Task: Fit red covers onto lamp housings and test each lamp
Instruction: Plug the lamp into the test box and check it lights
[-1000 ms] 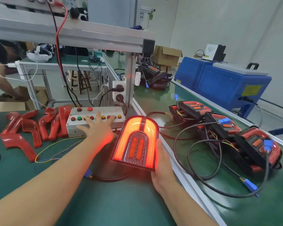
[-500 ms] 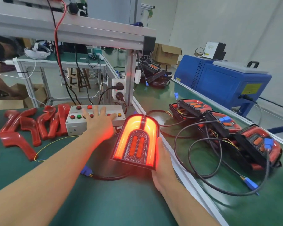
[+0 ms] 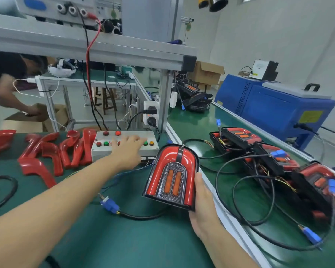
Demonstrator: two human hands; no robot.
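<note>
The lamp (image 3: 171,176) stands tilted on the green bench (image 3: 143,238), long axis running away from the person, unlit. The right hand (image 3: 203,207) cradles its near right edge, fingers hidden behind the housing. Directly left of it, the left hand (image 3: 128,149) rests spread fingers on the button box (image 3: 104,151).

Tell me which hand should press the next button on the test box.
Left. The left hand already rests with fingers spread on the button box, its fingertips among the buttons. The right hand grips the lamp from its right side and would have to let go.
</note>
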